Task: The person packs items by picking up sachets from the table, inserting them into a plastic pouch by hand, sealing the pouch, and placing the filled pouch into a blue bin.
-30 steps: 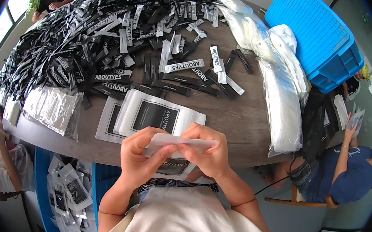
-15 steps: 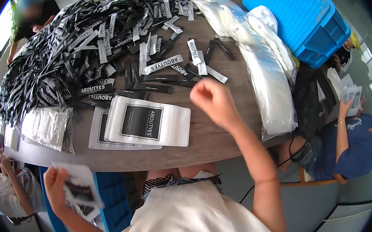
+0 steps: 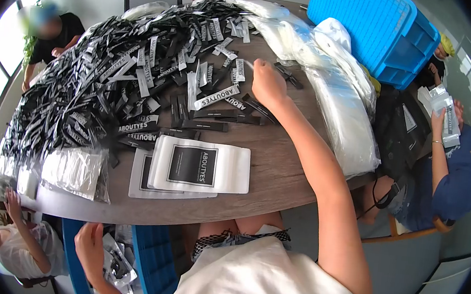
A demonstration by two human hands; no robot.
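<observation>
My right hand (image 3: 268,85) is closed over the loose stick packets on the table; a pale edge shows by its fingertips, but what it grips is unclear. Beside it lies a white ABOUTYES packet (image 3: 239,71). A large heap of black and silver packets (image 3: 106,72) covers the table's left side. White pouches with black labels (image 3: 233,169) are stacked near the front edge. At lower left my left hand (image 3: 90,242), fingers curled together and no pouch visible in it, is over a blue bin (image 3: 154,258) containing filled pouches (image 3: 121,266).
Clear plastic bundles (image 3: 338,111) run along the table's right side, beside a blue crate (image 3: 374,33). A wrapped bundle (image 3: 77,171) lies at the front left. Co-workers are around the table; one at right, in a blue shirt (image 3: 459,180), holds pouches. Chairs stand behind.
My hands have parted from the pouch they held together. My left hand carried it to the bin and let it go; my right hand reached forward to the packets and is closed there.
</observation>
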